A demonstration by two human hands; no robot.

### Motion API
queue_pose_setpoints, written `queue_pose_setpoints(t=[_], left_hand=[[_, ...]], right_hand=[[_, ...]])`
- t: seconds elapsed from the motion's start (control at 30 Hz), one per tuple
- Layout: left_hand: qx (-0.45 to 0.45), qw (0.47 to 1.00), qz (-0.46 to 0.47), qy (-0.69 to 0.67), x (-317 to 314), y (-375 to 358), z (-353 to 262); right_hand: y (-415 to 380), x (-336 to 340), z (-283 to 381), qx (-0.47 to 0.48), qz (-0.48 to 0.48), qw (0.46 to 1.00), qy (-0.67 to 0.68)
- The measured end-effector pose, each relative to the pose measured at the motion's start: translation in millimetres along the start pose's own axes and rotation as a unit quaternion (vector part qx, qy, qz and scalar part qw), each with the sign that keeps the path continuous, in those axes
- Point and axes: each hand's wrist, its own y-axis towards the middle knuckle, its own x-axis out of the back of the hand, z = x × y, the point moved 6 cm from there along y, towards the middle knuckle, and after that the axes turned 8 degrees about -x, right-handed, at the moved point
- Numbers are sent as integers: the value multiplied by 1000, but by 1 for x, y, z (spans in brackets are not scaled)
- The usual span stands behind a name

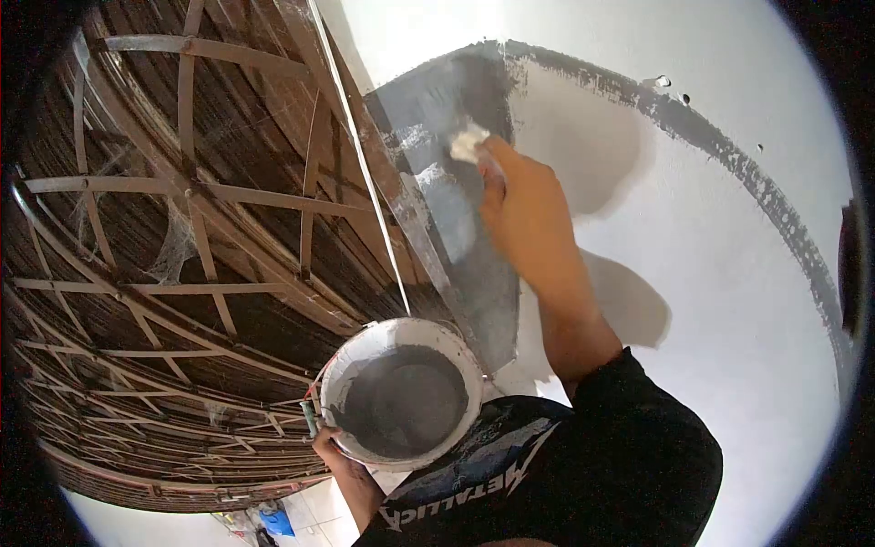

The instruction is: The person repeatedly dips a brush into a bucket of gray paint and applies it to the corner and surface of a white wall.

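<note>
My right hand (529,205) is raised to the wall, its fingers closed around a cream sponge-like piece (468,143). This piece is slightly blurred and lies against a patch of grey coating (478,246), where some white spots show through. Low in front of my body, my left hand (330,445) grips the lower left side of a white bucket (469,351). Thick grey paint or slurry (401,401) fills much of the bucket. Most of the left fingers are hidden behind the rim.
On the left, a brown rolled-up metal shutter with crossed lattice strips (173,187) takes up much of the view. A white cord (360,150) runs down to the bucket. A curved grey band (702,132) crosses the white wall (720,264). A blue item (276,521) lies on the tiled floor.
</note>
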Motion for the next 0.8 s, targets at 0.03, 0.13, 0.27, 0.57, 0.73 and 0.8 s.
queue_pose_setpoints(t=[0.03,0.13,0.27,0.57,0.73,0.8], left_hand=[[-5,1000,-5,2,3,1,1],[-41,998,-38,-4,2,5,6],[-8,999,-26,26,-4,-3,-5],[0,999,-19,44,5,6,1],[17,998,11,59,15,5,1],[59,997,-23,38,-6,-5,-12]], right_hand=[[-3,7,-4,4,-16,1000,23],[0,33,-6,21,-72,995,69],[14,16,-21,35,-57,997,34],[-75,9,-94,-11,358,933,-37],[-114,-29,-105,-27,474,874,106],[-130,-47,-98,0,484,861,158]])
